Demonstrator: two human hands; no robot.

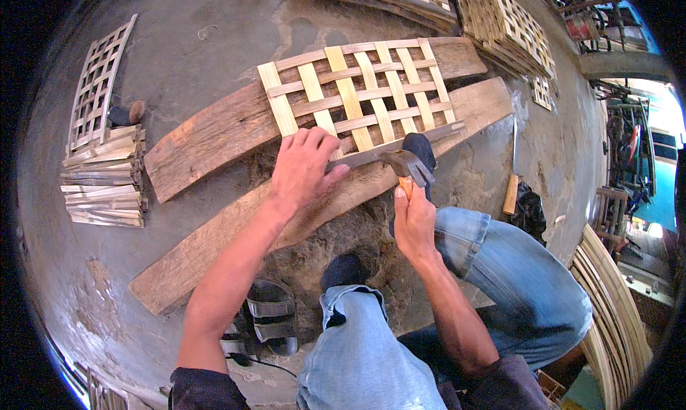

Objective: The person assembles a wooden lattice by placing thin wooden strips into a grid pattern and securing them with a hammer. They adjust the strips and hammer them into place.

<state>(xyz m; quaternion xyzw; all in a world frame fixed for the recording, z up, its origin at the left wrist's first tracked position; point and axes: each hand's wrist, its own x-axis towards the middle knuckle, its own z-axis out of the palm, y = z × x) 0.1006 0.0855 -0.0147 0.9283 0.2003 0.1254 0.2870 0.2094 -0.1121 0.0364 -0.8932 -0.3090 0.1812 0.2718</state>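
Pale woven bamboo lattice panel (357,92) across two weathered wooden planks (214,135), left hand (304,165) flat on it, right hand (413,220) closed around orange-handled hammer (409,168), cut bamboo strips (103,185) well left.

The left hand (304,168) presses flat on a grey slat (400,147) laid across the near edge of a woven bamboo lattice (357,92), which rests on two weathered planks (214,135) on the concrete floor (214,38). The right hand (413,220) grips a hammer (409,168), its head touching the slat. Bundled bamboo strips (103,185) lie well apart to the left.
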